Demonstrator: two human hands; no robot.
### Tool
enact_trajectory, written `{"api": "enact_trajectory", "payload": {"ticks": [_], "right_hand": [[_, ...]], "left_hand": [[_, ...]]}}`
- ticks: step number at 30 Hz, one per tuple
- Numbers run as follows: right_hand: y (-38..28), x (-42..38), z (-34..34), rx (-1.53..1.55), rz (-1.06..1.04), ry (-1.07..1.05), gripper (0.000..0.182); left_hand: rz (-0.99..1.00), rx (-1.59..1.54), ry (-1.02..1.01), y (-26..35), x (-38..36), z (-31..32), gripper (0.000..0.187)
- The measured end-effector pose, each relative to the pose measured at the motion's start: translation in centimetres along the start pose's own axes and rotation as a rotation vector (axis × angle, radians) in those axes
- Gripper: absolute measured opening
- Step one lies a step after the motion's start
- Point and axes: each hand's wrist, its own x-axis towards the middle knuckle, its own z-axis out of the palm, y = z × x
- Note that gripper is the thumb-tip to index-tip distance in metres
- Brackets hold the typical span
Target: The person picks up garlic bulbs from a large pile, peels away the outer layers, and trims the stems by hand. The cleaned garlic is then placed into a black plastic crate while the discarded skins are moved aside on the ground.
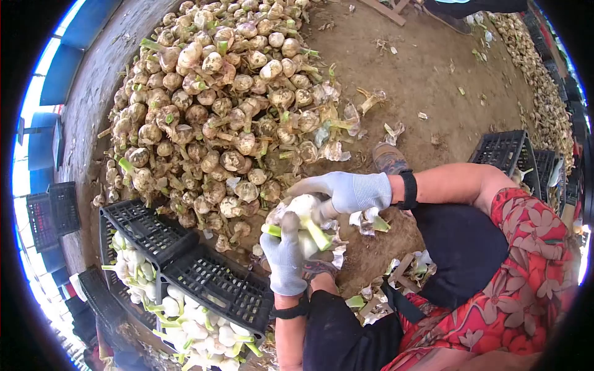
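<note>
Between my two gloved hands are garlic bulbs (303, 205), white and mostly cleaned, with cut green stems (318, 235) sticking out. My left hand (284, 256), in a grey-white glove, is closed around the garlic from below, its thumb pointing up. From above, my right hand (348, 190) curls its fingers over the same garlic, thumb close to the stem. Just past the hands rises a big heap of soil-stained garlic (210, 117) with dry stalks. Loose papery skins (371, 221) lie on the ground beside my right wrist.
Black plastic crates (216, 281) at the lower left hold white garlic (201, 331) with green stems. More peelings (411, 272) lie between my legs. Crates (504, 151) stand at the right, near another garlic pile (538, 74). Part of another person (476, 7) shows at the top.
</note>
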Motion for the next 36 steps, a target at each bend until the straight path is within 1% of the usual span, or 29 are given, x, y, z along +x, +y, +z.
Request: {"api": "enact_trajectory", "payload": {"ticks": [3,4,7,8,9,11,12,14,15,16,17,18,19,20,21,22,23,25,26,28,29,30,31,32,33,35,36], "right_hand": [[-1.1,0.2,0.8,0.145,0.089,0.105,0.068],[-1.7,0.0,1.2,0.178,0.113,0.108,0.062],[1.5,0.7,1.0,-0.145,-0.166,0.202,0.056],[1.6,0.6,0.8,-0.116,-0.208,0.207,0.053],[1.6,0.2,0.5,0.063,-0.137,0.183,0.053],[1.4,-0.6,-0.3,0.418,0.009,0.132,0.055],[1.5,-0.9,-0.9,0.486,0.004,0.082,0.056],[1.1,-0.3,-0.7,0.251,-0.075,0.107,0.057],[0.7,0.1,-0.4,0.140,-0.117,0.121,0.057],[0.1,0.0,0.0,0.324,-0.033,0.111,0.056],[0.2,0.2,0.0,0.397,0.018,0.107,0.056],[0.7,0.3,0.1,0.471,0.071,0.103,0.055],[1.2,0.4,0.0,0.541,0.125,0.101,0.055],[2.0,0.7,0.1,0.380,0.082,0.116,0.052],[2.6,1.2,-0.3,-0.007,0.006,0.160,0.051],[3.1,1.0,-0.3,-0.083,0.032,0.165,0.052],[3.1,0.8,-0.2,-0.157,0.057,0.169,0.052],[3.6,0.4,-0.3,0.150,0.070,0.122,0.058],[3.8,0.1,-0.4,0.302,0.077,0.097,0.061],[4.1,-0.4,-0.8,0.460,-0.047,0.031,0.068],[3.8,-0.6,-0.9,0.536,-0.109,-0.001,0.072],[3.4,-0.7,-0.7,0.683,-0.114,-0.027,0.083],[2.9,-0.9,-1.0,0.697,-0.116,-0.045,0.084],[2.4,-0.9,-1.3,0.714,-0.119,-0.063,0.085],[2.1,-0.8,-1.6,0.733,-0.121,-0.081,0.087],[3.4,-0.6,-2.4,0.644,-0.150,-0.028,0.083],[3.8,-0.6,-2.6,0.610,-0.151,0.006,0.081]], "left_hand": [[0.055,0.095,0.096,-0.6,0.1,-0.1,0.027],[0.018,0.115,0.072,-0.2,-0.1,-0.2,0.027],[0.025,-0.073,0.125,-0.2,0.8,0.1,0.026],[-0.004,-0.142,0.187,0.3,0.8,0.2,0.025],[-0.047,-0.215,0.195,0.3,1.0,-0.1,0.025],[-0.110,-0.222,0.209,-1.0,2.1,-1.0,0.026],[-0.088,-0.282,0.212,-1.5,2.0,-1.0,0.026],[-0.047,-0.402,0.219,-2.3,1.5,-0.7,0.027],[-0.016,-0.293,0.146,-2.6,1.8,-0.7,0.025],[0.055,-0.225,0.142,-2.8,1.7,-0.3,0.024],[0.124,-0.154,0.138,-2.6,1.4,0.4,0.023],[0.038,-0.089,0.151,-2.3,1.2,0.5,0.020],[0.052,-0.082,0.161,-2.0,1.0,0.7,0.019],[0.068,-0.080,0.169,-1.6,1.0,0.9,0.018],[0.083,-0.079,0.177,-1.5,0.9,1.1,0.018],[0.074,-0.058,0.145,-1.5,1.1,0.9,0.016],[0.068,-0.080,0.154,-1.6,1.2,0.9,0.016],[0.052,-0.120,0.176,-2.3,1.5,0.7,0.017],[0.015,-0.190,0.218,-2.5,1.7,0.6,0.017],[-0.055,-0.337,0.298,-2.7,2.6,0.1,0.017],[-0.136,-0.368,0.363,-3.0,3.3,-0.4,0.018],[-0.222,-0.433,0.425,-3.3,3.4,-0.7,0.020],[-0.310,-0.497,0.487,-3.4,3.6,-1.0,0.022],[-0.279,-0.694,0.251,-6.9,4.1,-2.8,0.032],[-0.271,-0.625,0.173,-6.8,3.8,-2.7,0.035],[-0.257,-0.481,0.020,-6.0,2.4,-1.9,0.042],[-0.322,-0.388,-0.050,-3.6,1.6,-0.8,0.048]]}}
